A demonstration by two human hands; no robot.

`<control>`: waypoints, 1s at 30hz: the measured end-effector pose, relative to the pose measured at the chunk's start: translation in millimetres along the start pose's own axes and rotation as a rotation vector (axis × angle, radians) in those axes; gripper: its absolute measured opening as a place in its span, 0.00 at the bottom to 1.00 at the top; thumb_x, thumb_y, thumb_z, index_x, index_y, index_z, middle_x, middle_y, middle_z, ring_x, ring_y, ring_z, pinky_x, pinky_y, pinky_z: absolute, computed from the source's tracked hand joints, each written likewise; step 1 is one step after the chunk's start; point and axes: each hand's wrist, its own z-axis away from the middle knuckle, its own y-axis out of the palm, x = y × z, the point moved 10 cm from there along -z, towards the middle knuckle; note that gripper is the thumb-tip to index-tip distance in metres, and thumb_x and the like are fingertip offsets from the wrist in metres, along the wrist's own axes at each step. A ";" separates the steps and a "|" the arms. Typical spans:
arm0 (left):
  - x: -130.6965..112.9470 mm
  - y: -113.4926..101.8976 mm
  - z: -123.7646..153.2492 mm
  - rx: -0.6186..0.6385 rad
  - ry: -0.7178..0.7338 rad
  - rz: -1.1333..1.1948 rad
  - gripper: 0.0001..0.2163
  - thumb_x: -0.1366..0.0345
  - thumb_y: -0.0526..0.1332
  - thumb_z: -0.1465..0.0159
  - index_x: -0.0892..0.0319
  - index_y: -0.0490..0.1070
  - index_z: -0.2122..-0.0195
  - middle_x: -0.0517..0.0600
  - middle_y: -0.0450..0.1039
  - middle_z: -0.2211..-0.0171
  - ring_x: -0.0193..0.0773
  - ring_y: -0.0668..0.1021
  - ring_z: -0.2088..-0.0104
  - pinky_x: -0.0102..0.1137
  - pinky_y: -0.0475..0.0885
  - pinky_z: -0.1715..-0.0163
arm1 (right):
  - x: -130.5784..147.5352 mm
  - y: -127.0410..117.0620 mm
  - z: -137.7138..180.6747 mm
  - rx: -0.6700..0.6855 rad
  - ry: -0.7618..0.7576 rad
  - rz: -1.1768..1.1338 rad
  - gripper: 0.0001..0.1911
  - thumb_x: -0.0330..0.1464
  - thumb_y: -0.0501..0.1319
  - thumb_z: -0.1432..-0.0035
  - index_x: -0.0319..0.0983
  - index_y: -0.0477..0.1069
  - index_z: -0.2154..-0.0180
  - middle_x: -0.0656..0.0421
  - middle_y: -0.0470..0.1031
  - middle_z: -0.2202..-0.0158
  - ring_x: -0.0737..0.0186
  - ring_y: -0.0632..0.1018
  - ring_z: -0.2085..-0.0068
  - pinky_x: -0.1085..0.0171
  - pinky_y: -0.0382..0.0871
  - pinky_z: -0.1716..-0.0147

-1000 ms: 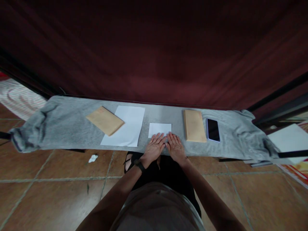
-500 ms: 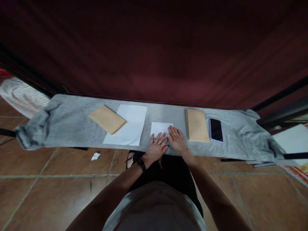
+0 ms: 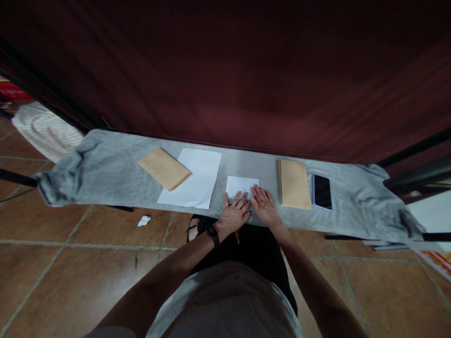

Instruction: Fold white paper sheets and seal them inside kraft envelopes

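A small white piece of paper (image 3: 242, 184), seemingly folded, lies on the grey cloth in front of me. My left hand (image 3: 234, 213) rests flat with fingers spread over its near left edge. On the near right corner lies my right hand (image 3: 264, 204), fingers stretched out and pressing down. The fingers cover the paper's near edge. Left of it are larger white sheets (image 3: 206, 180), with a brown envelope stack (image 3: 165, 169) lying askew across their left side. Another stack of brown envelopes (image 3: 295, 184) sits right of my right hand.
A grey cloth (image 3: 116, 173) covers the long narrow table. To the right of the envelopes lies a phone (image 3: 322, 191) in a purple case. A dark red curtain (image 3: 232, 112) hangs along the far edge. Crumpled white paper (image 3: 144, 220) is on the tiled floor.
The view has shifted and tilted slightly, so everything on the table appears a little further right. Both hands stay flat on the small paper, with hardly any movement over it.
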 end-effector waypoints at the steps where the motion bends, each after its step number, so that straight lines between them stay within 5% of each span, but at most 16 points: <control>1: -0.1 0.3 -0.1 0.000 0.000 0.001 0.22 0.55 0.49 0.27 0.47 0.61 0.32 0.52 0.54 0.29 0.53 0.53 0.28 0.68 0.43 0.35 | 3.2 -1.3 9.9 -0.007 -0.029 -0.002 0.28 0.40 0.41 0.25 0.37 0.54 0.30 0.51 0.55 0.29 0.56 0.59 0.29 0.48 0.48 0.30; 7: -0.5 2.3 -1.7 -0.005 -0.012 0.007 0.24 0.56 0.51 0.28 0.44 0.57 0.31 0.51 0.53 0.29 0.54 0.52 0.28 0.69 0.43 0.35 | 3.0 -5.9 42.6 0.002 -0.068 -0.029 0.28 0.40 0.42 0.25 0.38 0.56 0.31 0.51 0.60 0.31 0.55 0.61 0.30 0.48 0.50 0.31; 24: -1.2 2.4 -2.5 -0.016 -0.015 0.014 0.23 0.57 0.50 0.27 0.46 0.59 0.32 0.52 0.53 0.28 0.54 0.52 0.28 0.70 0.39 0.36 | -22.0 -7.8 -22.2 -0.028 0.108 0.008 0.28 0.39 0.40 0.26 0.38 0.58 0.31 0.55 0.59 0.30 0.52 0.59 0.30 0.48 0.50 0.32; 30: -0.7 4.8 -2.9 -0.007 -0.011 0.008 0.23 0.57 0.50 0.27 0.48 0.59 0.32 0.53 0.51 0.28 0.53 0.52 0.28 0.70 0.39 0.35 | -9.3 -9.9 -17.4 -0.060 0.091 0.008 0.28 0.39 0.41 0.26 0.36 0.58 0.32 0.52 0.58 0.30 0.50 0.59 0.30 0.46 0.49 0.31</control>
